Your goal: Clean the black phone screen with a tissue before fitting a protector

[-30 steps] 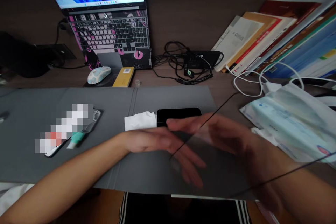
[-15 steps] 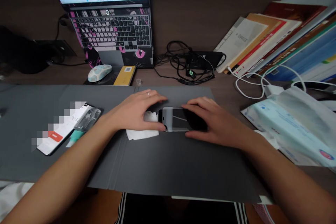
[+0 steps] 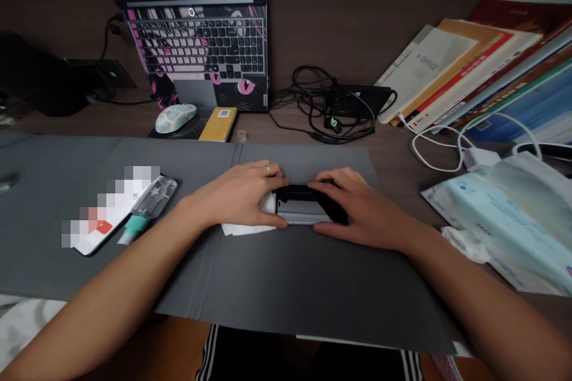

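A black phone (image 3: 300, 209) lies flat on the grey desk mat (image 3: 286, 286), its dark glossy face up and a light band reflected across it. My left hand (image 3: 241, 193), with a ring on one finger, grips the phone's left end, thumb on the near edge and fingers at the far edge. At the opposite end my right hand (image 3: 364, 205) holds it the same way, covering that corner. A white tissue (image 3: 248, 230) lies partly under my left hand, beside the phone.
To the left, a second phone (image 3: 96, 238), partly blurred out, lies beside a small clear bottle with a teal collar (image 3: 135, 226). Behind are a laptop (image 3: 201, 47), mouse (image 3: 176, 118), yellow box (image 3: 218, 125), and cables (image 3: 308, 113). Leaning books (image 3: 424, 65) and a tissue pack (image 3: 504, 214) stand right.
A second ago my hands were raised over the mat, with a see-through sheet edged by dark lines near the right one. Both came down onto the phone; the sheet no longer shows.
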Action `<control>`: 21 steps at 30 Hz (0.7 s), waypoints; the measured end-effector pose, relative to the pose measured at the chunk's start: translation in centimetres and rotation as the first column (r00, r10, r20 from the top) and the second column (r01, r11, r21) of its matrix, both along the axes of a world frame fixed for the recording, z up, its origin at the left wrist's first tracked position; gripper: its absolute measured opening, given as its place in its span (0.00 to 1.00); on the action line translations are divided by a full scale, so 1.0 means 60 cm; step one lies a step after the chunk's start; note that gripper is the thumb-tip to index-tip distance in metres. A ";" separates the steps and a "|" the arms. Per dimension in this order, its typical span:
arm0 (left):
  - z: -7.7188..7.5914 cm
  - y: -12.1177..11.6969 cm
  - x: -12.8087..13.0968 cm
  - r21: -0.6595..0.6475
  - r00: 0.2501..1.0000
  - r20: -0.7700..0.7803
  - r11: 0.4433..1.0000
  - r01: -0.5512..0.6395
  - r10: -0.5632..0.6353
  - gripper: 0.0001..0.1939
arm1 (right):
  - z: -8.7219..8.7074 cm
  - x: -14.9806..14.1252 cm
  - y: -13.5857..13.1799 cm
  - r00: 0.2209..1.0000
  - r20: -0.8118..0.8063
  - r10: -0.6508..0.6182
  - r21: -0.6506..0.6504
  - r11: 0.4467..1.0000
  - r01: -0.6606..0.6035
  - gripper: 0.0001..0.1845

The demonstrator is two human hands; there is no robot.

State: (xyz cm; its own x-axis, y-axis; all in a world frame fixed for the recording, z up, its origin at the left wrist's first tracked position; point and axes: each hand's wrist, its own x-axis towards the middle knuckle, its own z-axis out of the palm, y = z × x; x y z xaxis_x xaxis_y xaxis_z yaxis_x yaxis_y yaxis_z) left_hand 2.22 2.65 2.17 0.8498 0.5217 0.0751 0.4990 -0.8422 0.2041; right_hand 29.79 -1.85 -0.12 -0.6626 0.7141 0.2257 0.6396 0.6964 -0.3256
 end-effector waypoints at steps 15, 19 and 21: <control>0.001 -0.001 0.001 0.019 1.000 -0.019 1.000 0.001 -0.001 0.29 | -0.002 0.001 0.000 1.000 0.015 -0.010 -0.011 1.000 0.010 0.33; -0.001 -0.001 0.001 0.016 1.000 -0.010 1.000 0.006 -0.006 0.28 | -0.002 0.003 0.001 1.000 0.021 -0.010 -0.007 1.000 0.010 0.33; -0.001 -0.001 0.001 0.020 1.000 -0.016 1.000 0.001 -0.001 0.29 | -0.004 0.004 0.002 1.000 0.023 -0.008 -0.007 1.000 0.008 0.33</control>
State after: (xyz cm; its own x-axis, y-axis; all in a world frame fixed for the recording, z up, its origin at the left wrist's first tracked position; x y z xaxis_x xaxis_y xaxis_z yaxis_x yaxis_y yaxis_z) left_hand 2.29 2.57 2.08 0.8515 0.5194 0.0718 0.5012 -0.8466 0.1790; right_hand 30.01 -1.74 -0.35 -0.6620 0.7207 0.2057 0.6524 0.6892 -0.3154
